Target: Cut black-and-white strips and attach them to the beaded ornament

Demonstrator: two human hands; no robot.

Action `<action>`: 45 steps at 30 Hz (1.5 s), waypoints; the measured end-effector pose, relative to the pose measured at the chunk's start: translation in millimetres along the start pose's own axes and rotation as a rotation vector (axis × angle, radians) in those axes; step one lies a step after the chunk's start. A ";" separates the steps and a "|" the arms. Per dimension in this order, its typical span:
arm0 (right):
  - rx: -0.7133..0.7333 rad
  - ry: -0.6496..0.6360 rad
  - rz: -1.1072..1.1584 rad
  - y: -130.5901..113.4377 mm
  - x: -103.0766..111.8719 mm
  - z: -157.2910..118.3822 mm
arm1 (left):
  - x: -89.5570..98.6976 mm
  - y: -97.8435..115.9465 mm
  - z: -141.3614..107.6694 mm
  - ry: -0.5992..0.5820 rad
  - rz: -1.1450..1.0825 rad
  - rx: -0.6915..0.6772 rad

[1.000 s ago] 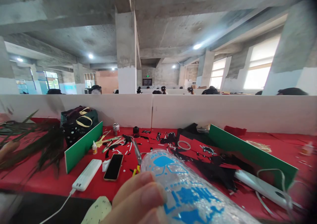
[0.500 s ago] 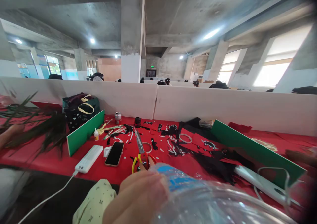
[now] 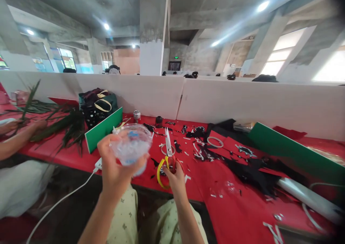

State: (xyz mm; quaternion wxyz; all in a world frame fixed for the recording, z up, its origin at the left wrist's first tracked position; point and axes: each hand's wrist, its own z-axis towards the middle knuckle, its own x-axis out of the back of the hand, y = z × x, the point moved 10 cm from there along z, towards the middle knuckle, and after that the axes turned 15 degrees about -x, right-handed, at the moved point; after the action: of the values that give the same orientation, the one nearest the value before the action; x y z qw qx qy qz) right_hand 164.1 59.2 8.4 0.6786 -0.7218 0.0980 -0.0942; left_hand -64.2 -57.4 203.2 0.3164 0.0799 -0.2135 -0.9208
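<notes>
above a red worktable [image 3: 242, 215], the left hand [image 3: 114, 168] grips a clear plastic bottle [image 3: 131, 147], base end towards the camera, lifted clear of the clutter; the right hand [image 3: 175, 175] closes on yellow-handled scissors [image 3: 167, 157] lying among black scraps [image 3: 250, 174].

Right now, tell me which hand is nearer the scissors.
Right. The right hand is on the scissors at their yellow handles; the left hand is off to their left, gripping the clear plastic bottle.
</notes>
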 end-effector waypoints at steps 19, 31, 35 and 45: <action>-0.095 -0.068 0.067 13.9 -6.5 2.7 | 62.6 -285.2 17.6 -0.149 0.787 0.201; -0.099 0.132 -0.134 -4.1 33.5 15.8 | 73.2 -275.3 0.9 -0.550 1.041 0.673; -0.152 0.248 -0.399 -9.0 58.3 32.3 | 27.4 -203.4 12.4 -0.493 1.047 0.461; -0.269 0.276 -0.725 -39.9 59.4 53.6 | -213.6 -122.8 -154.6 -1.414 0.479 0.238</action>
State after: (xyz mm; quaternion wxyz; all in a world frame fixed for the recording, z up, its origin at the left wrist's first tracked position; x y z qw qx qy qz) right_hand 236.3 97.1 45.2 0.4817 -0.7724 -0.0612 -0.4095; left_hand 80.2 108.3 12.8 0.2845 -0.5451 -0.4750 -0.6295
